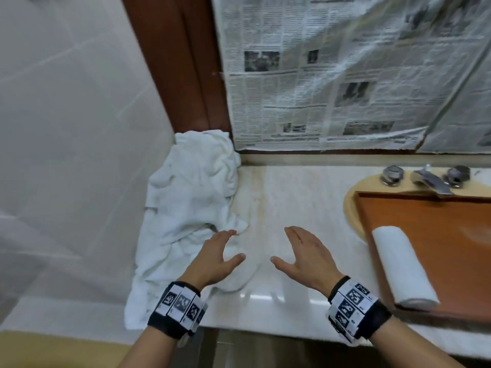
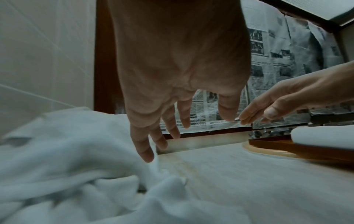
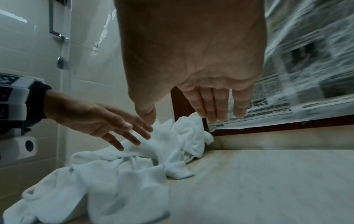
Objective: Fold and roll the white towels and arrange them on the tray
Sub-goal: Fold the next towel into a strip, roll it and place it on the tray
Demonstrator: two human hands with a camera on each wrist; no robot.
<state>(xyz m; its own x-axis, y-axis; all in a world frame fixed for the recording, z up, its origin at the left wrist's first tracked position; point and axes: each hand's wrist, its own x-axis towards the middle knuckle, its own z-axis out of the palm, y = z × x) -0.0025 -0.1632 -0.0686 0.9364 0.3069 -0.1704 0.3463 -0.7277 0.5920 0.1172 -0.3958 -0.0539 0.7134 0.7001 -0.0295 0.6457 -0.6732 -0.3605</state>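
A crumpled heap of white towels (image 1: 186, 208) lies on the counter's left end against the tiled wall, also seen in the left wrist view (image 2: 67, 159) and the right wrist view (image 3: 118, 163). My left hand (image 1: 220, 251) hovers over the heap's right edge with fingers straight and spread, holding nothing (image 2: 153, 136). My right hand (image 1: 297, 251) hangs open above the bare counter, a little to the right, fingers together (image 3: 216, 109). A rolled white towel (image 1: 401, 264) lies on the left side of the brown wooden tray (image 1: 438, 224).
The pale marble counter (image 1: 287, 203) runs from the heap to the tray. The tray rests over a basin with a chrome tap (image 1: 430, 179) behind it. Newspaper (image 1: 332, 75) covers the surface behind the counter, beside a dark wooden frame (image 1: 183, 75).
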